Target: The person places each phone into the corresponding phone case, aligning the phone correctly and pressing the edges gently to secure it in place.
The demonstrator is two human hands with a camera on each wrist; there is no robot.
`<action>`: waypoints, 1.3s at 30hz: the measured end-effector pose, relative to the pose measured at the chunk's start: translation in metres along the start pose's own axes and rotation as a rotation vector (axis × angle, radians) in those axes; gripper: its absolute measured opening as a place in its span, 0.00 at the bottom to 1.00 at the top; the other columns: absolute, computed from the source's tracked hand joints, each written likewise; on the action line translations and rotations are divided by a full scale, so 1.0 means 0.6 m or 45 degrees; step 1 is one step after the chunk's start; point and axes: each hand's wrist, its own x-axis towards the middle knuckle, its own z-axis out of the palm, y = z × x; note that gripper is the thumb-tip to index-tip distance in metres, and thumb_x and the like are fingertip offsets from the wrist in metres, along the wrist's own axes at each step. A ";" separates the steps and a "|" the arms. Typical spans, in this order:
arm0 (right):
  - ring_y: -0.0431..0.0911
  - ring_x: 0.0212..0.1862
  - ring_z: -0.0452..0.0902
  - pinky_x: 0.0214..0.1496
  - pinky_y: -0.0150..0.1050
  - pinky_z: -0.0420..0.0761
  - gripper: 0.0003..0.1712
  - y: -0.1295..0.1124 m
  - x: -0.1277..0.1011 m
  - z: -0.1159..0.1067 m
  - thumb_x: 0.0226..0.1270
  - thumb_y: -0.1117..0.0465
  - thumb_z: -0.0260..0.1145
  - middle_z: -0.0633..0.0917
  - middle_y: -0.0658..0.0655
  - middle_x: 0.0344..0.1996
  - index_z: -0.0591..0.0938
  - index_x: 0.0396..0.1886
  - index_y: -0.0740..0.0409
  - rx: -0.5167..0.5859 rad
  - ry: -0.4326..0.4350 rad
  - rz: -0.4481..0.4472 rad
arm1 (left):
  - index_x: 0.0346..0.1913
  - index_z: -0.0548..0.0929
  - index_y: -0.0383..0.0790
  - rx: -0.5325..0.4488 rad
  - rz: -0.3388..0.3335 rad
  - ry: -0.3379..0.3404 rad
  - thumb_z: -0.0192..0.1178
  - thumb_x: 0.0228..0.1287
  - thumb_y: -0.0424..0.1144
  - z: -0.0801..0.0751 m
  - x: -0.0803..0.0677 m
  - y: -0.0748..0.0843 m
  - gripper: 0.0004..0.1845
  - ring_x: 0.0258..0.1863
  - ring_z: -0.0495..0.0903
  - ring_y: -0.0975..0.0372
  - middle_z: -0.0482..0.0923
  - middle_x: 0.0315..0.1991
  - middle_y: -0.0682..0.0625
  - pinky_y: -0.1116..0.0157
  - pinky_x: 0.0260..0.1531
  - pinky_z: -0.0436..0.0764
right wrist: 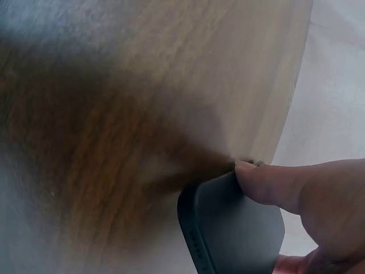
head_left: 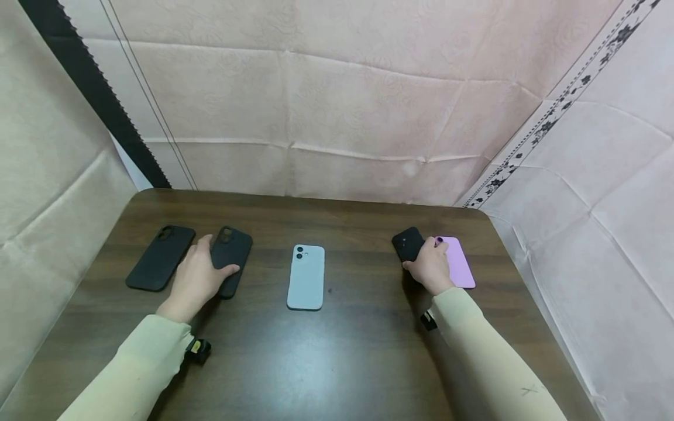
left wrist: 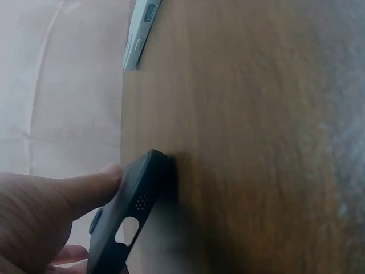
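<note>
My left hand (head_left: 198, 275) grips a black phone case (head_left: 230, 257) by its long edges. In the left wrist view, the thumb presses one side of this case (left wrist: 132, 205), whose end edge shows speaker holes and a port cutout; it is tilted. Left of that hand lies another black phone case (head_left: 160, 257). My right hand (head_left: 433, 266) pinches a smaller-looking black phone case (head_left: 408, 242), partly hidden by the fingers. Its rounded corner and the thumb on its edge show in the right wrist view (right wrist: 242, 228). Beside that hand lies a purple phone case (head_left: 459, 264), partly covered by it.
A light blue phone case (head_left: 306, 278) lies between the two hands on the brown wooden table (head_left: 358, 362). Pale cloth sheets (head_left: 316, 105) hang behind the table's far edge and along both sides.
</note>
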 end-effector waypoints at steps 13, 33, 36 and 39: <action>0.65 0.54 0.73 0.55 0.58 0.72 0.34 0.003 -0.001 -0.031 0.69 0.55 0.62 0.74 0.76 0.54 0.60 0.65 0.70 0.033 -0.123 -0.053 | 0.70 0.60 0.28 -0.244 -0.068 -0.090 0.53 0.74 0.44 -0.016 -0.002 0.005 0.31 0.54 0.72 0.38 0.69 0.59 0.28 0.43 0.45 0.76; 0.59 0.60 0.67 0.60 0.55 0.70 0.26 0.023 0.000 -0.039 0.75 0.57 0.53 0.71 0.71 0.60 0.66 0.62 0.73 0.361 -0.297 -0.029 | 0.70 0.61 0.29 -0.446 -0.124 -0.137 0.50 0.75 0.41 -0.026 -0.005 0.012 0.28 0.59 0.69 0.38 0.65 0.64 0.28 0.43 0.52 0.74; 0.59 0.59 0.67 0.60 0.54 0.70 0.26 0.020 -0.001 -0.037 0.75 0.56 0.54 0.71 0.70 0.59 0.66 0.61 0.72 0.403 -0.309 -0.023 | 0.71 0.61 0.32 -0.492 -0.121 -0.140 0.50 0.75 0.43 -0.027 -0.005 0.015 0.28 0.60 0.69 0.39 0.65 0.65 0.30 0.42 0.53 0.73; 0.58 0.58 0.68 0.59 0.53 0.70 0.25 0.014 -0.001 -0.033 0.75 0.55 0.54 0.72 0.69 0.58 0.68 0.60 0.70 0.442 -0.315 -0.027 | 0.72 0.61 0.36 -0.545 -0.128 -0.158 0.49 0.75 0.47 -0.026 -0.005 0.018 0.30 0.62 0.67 0.40 0.63 0.66 0.32 0.42 0.54 0.72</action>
